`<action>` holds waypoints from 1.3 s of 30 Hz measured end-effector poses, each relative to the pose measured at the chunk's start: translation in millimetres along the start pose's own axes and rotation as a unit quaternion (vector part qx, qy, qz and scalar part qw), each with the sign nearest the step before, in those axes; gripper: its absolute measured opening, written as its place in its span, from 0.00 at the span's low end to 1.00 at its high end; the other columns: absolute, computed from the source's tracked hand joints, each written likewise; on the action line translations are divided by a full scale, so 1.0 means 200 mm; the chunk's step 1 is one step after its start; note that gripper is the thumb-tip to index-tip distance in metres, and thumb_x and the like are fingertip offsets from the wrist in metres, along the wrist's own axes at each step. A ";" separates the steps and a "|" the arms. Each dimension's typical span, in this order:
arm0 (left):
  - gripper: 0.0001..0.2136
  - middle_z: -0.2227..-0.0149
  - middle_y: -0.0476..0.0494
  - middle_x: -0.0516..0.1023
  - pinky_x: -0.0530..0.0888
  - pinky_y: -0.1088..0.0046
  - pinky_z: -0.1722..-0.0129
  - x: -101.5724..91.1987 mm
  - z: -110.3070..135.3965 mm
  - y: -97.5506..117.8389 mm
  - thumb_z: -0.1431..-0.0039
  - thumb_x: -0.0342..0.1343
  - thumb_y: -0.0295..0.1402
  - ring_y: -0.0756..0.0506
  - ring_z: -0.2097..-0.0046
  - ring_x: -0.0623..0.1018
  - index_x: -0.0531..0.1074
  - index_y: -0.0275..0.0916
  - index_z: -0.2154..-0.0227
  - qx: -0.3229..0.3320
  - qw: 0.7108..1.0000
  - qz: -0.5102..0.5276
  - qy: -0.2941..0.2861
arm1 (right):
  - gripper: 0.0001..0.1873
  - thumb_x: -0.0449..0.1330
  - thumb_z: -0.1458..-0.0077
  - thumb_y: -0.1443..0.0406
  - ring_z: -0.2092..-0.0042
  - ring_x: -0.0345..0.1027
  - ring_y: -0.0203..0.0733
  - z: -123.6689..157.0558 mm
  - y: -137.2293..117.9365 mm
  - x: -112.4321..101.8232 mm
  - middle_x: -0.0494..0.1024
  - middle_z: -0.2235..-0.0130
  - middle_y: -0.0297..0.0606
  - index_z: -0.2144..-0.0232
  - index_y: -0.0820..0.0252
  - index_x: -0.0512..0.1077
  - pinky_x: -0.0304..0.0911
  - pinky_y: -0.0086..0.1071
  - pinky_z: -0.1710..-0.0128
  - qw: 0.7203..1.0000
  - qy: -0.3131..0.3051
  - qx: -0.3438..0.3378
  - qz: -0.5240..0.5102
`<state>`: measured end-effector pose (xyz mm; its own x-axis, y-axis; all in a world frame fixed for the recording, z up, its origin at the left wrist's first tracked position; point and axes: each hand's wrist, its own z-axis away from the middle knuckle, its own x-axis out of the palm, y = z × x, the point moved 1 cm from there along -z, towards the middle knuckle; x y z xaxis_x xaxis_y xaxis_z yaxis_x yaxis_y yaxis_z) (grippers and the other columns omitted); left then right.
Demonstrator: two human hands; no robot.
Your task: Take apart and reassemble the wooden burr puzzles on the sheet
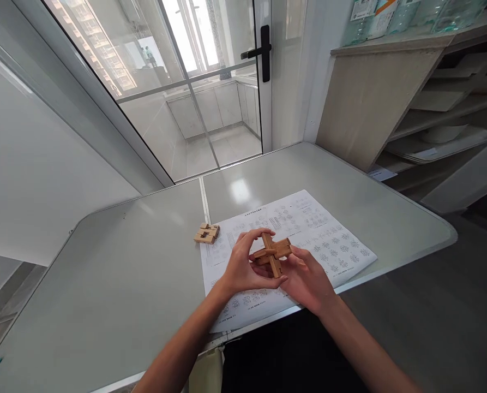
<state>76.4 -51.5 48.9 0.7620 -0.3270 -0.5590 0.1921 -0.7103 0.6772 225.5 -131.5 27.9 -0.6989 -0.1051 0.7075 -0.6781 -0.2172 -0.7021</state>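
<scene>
Between my two hands is a wooden burr puzzle (271, 253), made of notched sticks crossing one another. My left hand (243, 262) grips it, with the thumb at the lower end of one stick and a finger at its upper end. My right hand (311, 278) holds it from the right, fingertips at the end of the stick that points right. Part of the puzzle's underside is hidden by the fingers. Beneath the hands lies a printed instruction sheet (333, 224) with rows of small line drawings. Several loose wooden puzzle pieces (206, 233) sit together at the sheet's left edge.
The grey table (145, 284) has a metal seam running across it. A glass door (218, 103) with a black handle (265, 53) stands behind. To the right, a wooden shelf unit (374, 103) carries plastic bottles (402, 16) on top and stacked items inside.
</scene>
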 end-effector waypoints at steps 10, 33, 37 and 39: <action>0.41 0.48 0.41 0.81 0.76 0.57 0.47 0.01 0.00 -0.02 0.61 0.76 0.44 0.37 0.50 0.80 0.68 0.44 0.42 0.028 0.999 0.013 0.028 | 0.18 0.63 0.39 0.52 0.43 0.75 0.59 -0.02 0.02 0.02 0.84 0.53 0.46 0.54 0.56 0.80 0.65 0.55 0.38 0.993 -0.007 -0.003 -0.114; 0.42 0.43 0.35 0.78 0.79 0.59 0.52 -0.02 0.01 -0.05 0.49 0.72 0.48 0.37 0.50 0.80 0.64 0.45 0.33 -0.105 0.967 0.230 -0.033 | 0.16 0.60 0.31 0.51 0.59 0.74 0.43 0.05 -0.06 -0.03 0.80 0.62 0.36 0.53 0.54 0.76 0.69 0.37 0.52 0.927 0.120 -0.127 0.331; 0.38 0.43 0.34 0.77 0.76 0.56 0.47 -0.02 0.00 -0.09 0.47 0.72 0.48 0.35 0.45 0.78 0.66 0.45 0.35 -0.155 0.944 0.290 -0.027 | 0.14 0.57 0.29 0.53 0.62 0.73 0.42 0.07 -0.05 0.01 0.78 0.65 0.34 0.57 0.55 0.76 0.68 0.35 0.55 0.913 0.106 -0.160 0.359; 0.37 0.45 0.35 0.77 0.76 0.57 0.48 -0.02 0.00 -0.11 0.46 0.71 0.49 0.36 0.47 0.78 0.66 0.45 0.36 -0.169 0.937 0.304 -0.014 | 0.14 0.57 0.29 0.53 0.62 0.72 0.42 0.07 -0.05 0.04 0.78 0.65 0.35 0.57 0.55 0.76 0.68 0.35 0.55 0.915 0.095 -0.164 0.357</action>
<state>69.1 -35.2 36.2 0.7788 -0.6266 -0.0295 -0.0844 -0.1512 0.9849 229.9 -144.3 41.0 -0.9961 0.0703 0.0533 -0.0426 0.1468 -0.9882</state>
